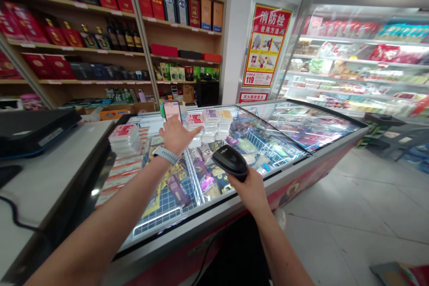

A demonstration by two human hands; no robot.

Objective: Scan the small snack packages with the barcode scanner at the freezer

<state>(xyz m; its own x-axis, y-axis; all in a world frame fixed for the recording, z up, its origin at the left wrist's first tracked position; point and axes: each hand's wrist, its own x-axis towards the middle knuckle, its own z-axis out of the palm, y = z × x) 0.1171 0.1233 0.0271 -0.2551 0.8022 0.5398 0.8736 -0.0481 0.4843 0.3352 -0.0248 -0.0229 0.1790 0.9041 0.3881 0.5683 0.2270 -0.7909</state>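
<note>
My left hand (178, 136), with a grey watch band at the wrist, reaches over the freezer's glass top with its fingers spread. Its fingertips overlap the lower part of a lit phone (172, 111); whether they touch the screen I cannot tell. My right hand (250, 187) is wrapped round a black handheld scanner (230, 161) above the freezer's front part. Stacked clear packs with red, purple and yellow labels (210, 123) stand just right of my left hand. Another stack with red labels (124, 138) is to its left.
The chest freezer (284, 174) holds wire baskets of packaged food under glass. A grey counter (36, 187) with a black device (36, 129) lies left. Shelves of boxes and bottles stand behind, and a lit display cooler (362, 62) is at right.
</note>
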